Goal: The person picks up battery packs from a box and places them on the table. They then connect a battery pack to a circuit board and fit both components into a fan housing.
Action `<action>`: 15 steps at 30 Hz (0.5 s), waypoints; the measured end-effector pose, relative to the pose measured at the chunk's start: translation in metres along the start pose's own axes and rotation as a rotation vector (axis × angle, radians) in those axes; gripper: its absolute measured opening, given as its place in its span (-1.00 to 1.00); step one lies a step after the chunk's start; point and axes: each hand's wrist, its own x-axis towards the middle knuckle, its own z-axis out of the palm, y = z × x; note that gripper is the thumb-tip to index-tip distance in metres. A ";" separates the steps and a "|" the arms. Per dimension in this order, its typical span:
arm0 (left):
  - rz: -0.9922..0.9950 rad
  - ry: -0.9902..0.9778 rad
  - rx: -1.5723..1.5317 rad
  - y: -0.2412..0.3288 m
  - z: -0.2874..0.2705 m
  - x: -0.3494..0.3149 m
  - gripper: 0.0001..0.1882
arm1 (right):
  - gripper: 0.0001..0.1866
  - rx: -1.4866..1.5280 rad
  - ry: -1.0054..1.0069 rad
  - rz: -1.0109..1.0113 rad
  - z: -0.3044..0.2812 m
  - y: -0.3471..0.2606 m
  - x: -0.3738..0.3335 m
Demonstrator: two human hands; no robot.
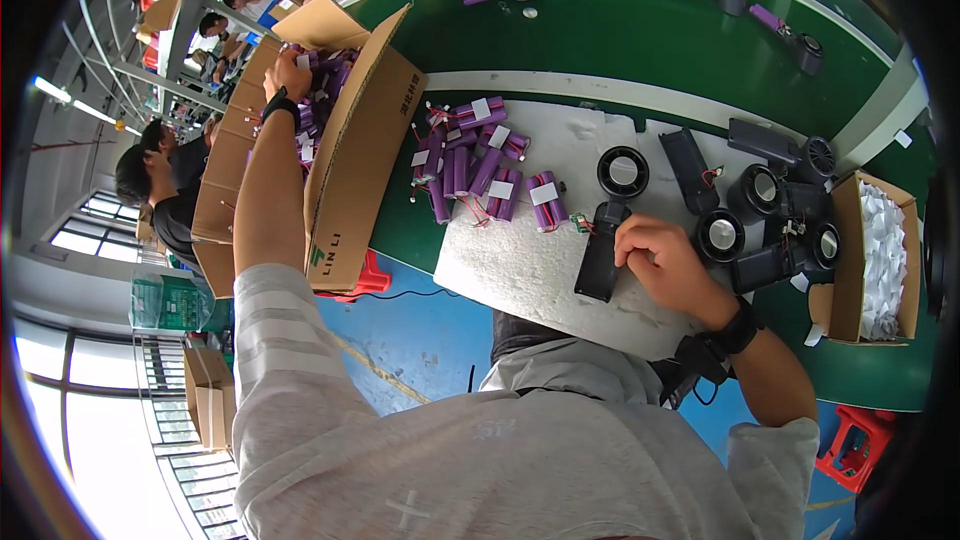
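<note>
Left hand [288,75] upper left of frame, fingers bent down among the purple packs [333,80] in the big box [372,125]; can't tell if it grips one. Right hand [665,265] right of centre, fingers curled narrow at the right side of the handle of a black unit [597,265]; firm grip or light touch, can't tell. Unit lies with round head up-frame, handle toward the wearer. Dark bands on both wrists.

Just left of the handle: one wired pack [546,202], white label, small green board [581,224] at its right end. Further left, centre of frame, a loose pile of purple packs [460,165], red wires, white labels. Unit, wired pack and most of the pile on a white foam board [500,265].

Right of the right hand: cluster of black units and shells [755,195], then a small box [847,270] of white pieces [882,265] at right edge.

Green counter [610,35] under the board; more units with purple packs across the top, behind a pale rail [560,86]. Red stool [858,448] lower right, blue floor [400,325] below, co-workers [175,175] upper left.
</note>
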 end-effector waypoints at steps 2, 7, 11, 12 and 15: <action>0.010 0.002 0.011 -0.005 -0.003 0.004 -0.59 | -0.84 0.007 -0.002 -0.004 0.000 0.000 0.001; 0.011 0.093 -0.067 -0.002 -0.014 0.009 -0.54 | -0.84 -0.005 -0.012 -0.005 0.000 0.001 0.001; -0.010 0.084 -0.122 0.010 -0.038 0.014 -0.50 | -0.85 -0.012 -0.021 0.017 -0.002 0.001 0.000; 0.008 0.105 -0.100 0.008 -0.042 0.016 -0.49 | -0.85 -0.011 -0.019 0.008 -0.002 0.001 0.001; 0.088 0.169 -0.047 -0.006 -0.059 0.017 -0.48 | -0.85 -0.005 -0.020 -0.010 0.000 0.000 0.001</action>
